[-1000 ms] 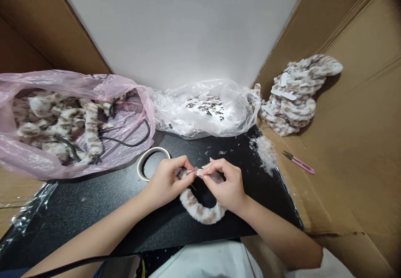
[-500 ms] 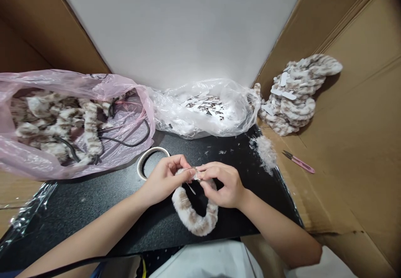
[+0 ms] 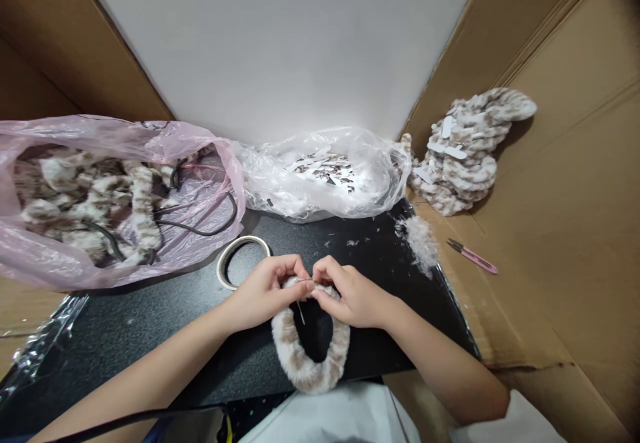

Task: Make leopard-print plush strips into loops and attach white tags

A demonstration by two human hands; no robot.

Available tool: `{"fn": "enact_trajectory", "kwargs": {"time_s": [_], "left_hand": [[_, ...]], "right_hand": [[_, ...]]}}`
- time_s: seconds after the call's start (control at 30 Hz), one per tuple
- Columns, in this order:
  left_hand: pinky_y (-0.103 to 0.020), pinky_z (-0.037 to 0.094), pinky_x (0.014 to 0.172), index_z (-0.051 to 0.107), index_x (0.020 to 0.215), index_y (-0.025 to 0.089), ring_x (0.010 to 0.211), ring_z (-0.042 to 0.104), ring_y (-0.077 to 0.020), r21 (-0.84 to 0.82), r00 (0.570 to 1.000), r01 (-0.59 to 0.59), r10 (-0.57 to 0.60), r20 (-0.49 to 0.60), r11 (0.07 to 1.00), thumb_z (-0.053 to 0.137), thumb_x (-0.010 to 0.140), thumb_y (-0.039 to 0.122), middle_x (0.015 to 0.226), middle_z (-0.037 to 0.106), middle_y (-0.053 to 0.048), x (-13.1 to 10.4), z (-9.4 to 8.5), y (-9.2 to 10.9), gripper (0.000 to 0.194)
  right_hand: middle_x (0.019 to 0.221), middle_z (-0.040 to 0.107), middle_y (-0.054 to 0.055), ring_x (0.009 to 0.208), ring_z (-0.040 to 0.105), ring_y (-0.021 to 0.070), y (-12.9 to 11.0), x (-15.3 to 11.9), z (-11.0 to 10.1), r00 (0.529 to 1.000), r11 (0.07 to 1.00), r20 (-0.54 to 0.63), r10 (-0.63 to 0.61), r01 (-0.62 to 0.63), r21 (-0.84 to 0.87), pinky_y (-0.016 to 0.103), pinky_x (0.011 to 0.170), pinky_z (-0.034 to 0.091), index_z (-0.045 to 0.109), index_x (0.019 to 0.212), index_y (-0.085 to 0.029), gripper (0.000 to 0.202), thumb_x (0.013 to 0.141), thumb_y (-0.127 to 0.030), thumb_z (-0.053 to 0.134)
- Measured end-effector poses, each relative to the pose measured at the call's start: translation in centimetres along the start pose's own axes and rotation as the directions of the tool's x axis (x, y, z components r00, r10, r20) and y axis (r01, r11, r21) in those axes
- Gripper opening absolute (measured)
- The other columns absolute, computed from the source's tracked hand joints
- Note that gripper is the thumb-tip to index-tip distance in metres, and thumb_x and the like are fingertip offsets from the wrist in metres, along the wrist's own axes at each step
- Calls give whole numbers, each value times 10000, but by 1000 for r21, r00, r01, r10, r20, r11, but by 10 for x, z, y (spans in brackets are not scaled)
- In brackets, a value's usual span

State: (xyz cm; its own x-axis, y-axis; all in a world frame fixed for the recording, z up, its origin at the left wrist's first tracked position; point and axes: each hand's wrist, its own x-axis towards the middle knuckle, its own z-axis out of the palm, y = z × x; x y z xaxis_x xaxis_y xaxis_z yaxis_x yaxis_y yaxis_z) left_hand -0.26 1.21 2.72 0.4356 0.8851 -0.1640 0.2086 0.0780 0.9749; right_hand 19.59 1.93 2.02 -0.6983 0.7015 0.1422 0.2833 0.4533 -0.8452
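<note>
A furry white-and-brown loop [image 3: 309,375], like a plush headband, hangs at the black table's near edge. My left hand [image 3: 267,293] pinches its top between thumb and fingers. Close against it, my right hand [image 3: 356,298] is closed with thumb and forefinger together at the same spot. Something thin shows between the fingertips; the fingers hide most of it. A thin pale strip [image 3: 301,313] dangles inside the loop below my left thumb.
A tape roll [image 3: 223,271] lies beyond my left hand. Behind are a pink bag [image 3: 200,256] of furry pieces and a clear bag [image 3: 380,196] of scraps. At right are a stack of furry loops [image 3: 463,163], loose fluff [image 3: 420,243] and pink-handled snips [image 3: 477,260].
My right hand has drawn its fingers into a tighter pinch and shifted slightly, wrist nearly level. The furry loop hangs a little lower and nearer to me.
</note>
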Motion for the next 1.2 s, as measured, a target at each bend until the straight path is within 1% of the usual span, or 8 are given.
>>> {"fn": "enact_trajectory", "kwargs": {"time_s": [0.23, 0.4, 0.53, 0.63, 0.73, 0.93, 1.1, 1.2], "left_hand": [[-235, 467, 590, 586, 786, 139, 584, 582, -119, -316, 986, 167, -151, 75, 934, 710, 761, 404, 668, 649, -10, 5, 0, -6, 293], [-300, 497, 810, 612, 1010, 171, 945, 626, -206, -319, 981, -26, -38, -192, 947, 736, 745, 419, 1024, 668, -75, 5, -9, -5, 383], [-235, 475, 669, 586, 804, 168, 714, 579, -139, -270, 962, -61, -16, -274, 961, 719, 751, 463, 745, 609, 0, 6, -15, -6, 328], [-238, 457, 574, 585, 704, 140, 595, 539, -129, -288, 995, 91, -100, -19, 953, 627, 792, 565, 644, 574, -8, 7, -14, -9, 436], [-246, 470, 599, 621, 797, 124, 622, 585, -142, -289, 976, 172, -124, 177, 942, 626, 819, 525, 699, 628, -37, 6, -10, -9, 401], [-244, 469, 637, 549, 854, 166, 620, 570, -126, -293, 995, 10, 20, 102, 956, 576, 887, 444, 675, 594, 8, 4, -10, -8, 281], [-257, 465, 648, 536, 854, 170, 645, 552, -134, -212, 997, -46, 59, 55, 976, 545, 893, 453, 702, 566, -1, 2, -8, -8, 286], [-251, 448, 598, 522, 821, 175, 613, 521, -131, -195, 998, -3, 14, 54, 981, 537, 871, 443, 673, 541, 5, 3, -7, -6, 273]], "right_hand": [[674, 455, -64, 550, 435, 100, -1, 0, -1, 998, 999, 28, 51, -51, 18, 209, 539, 300, 389, 863, -231, 146, 853, -216, 533], [644, 334, -82, 516, 320, 79, 3, 2, -4, 962, 982, -239, 130, -92, 164, 214, 514, 262, 319, 772, -234, 223, 805, -167, 529], [660, 275, -81, 529, 271, 76, 9, 5, -2, 930, 941, -310, 196, -89, 328, 210, 504, 252, 291, 753, -234, 256, 808, -209, 540], [675, 308, -79, 546, 302, 76, 10, 6, 0, 938, 933, -286, 195, -88, 349, 208, 522, 280, 305, 768, -232, 241, 805, -220, 543], [626, 370, -93, 527, 326, 79, 10, 6, 1, 953, 948, -233, 196, -124, 293, 209, 520, 276, 358, 828, -230, 198, 805, -217, 554], [682, 555, -56, 592, 486, 94, 12, 9, -3, 964, 757, -19, 267, -197, 623, 219, 592, 386, 433, 845, -207, 321, 766, -398, 679], [761, 618, -3, 732, 582, 134, 8, 11, 0, 986, 765, 109, 129, -169, 622, 249, 712, 444, 589, 774, -162, 376, 780, -532, 656], [644, 612, -15, 570, 542, 108, 9, 12, 4, 974, 702, 125, 188, -222, 677, 232, 586, 425, 598, 759, -154, 450, 771, -602, 630]]}}
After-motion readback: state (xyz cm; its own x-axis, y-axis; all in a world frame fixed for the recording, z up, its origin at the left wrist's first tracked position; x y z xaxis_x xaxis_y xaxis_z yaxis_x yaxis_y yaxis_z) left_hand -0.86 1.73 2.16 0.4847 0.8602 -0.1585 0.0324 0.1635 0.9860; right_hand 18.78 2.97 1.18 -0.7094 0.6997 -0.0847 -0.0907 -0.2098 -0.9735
